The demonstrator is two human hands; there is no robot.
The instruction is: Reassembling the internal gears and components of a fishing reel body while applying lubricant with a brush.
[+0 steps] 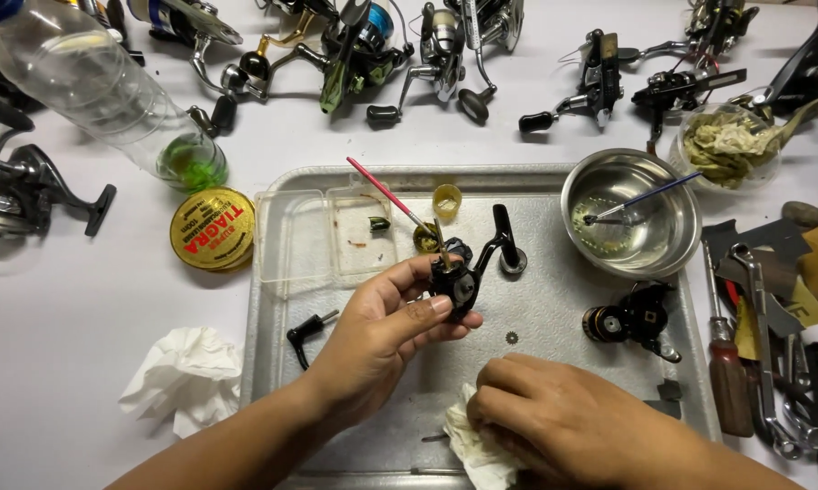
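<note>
My left hand grips a black fishing reel body with a curved arm, held just above the metal tray. My right hand rests low on the tray, fingers closed on a crumpled white cloth. A small gear lies on the tray between the hands. A black reel part sits to the right, and a small black handle to the left of my left hand.
A steel bowl holding a blue brush overlaps the tray's right corner. A clear plastic box, a red brush, a gold round tin, a plastic bottle, crumpled tissue, hand tools and several reels surround it.
</note>
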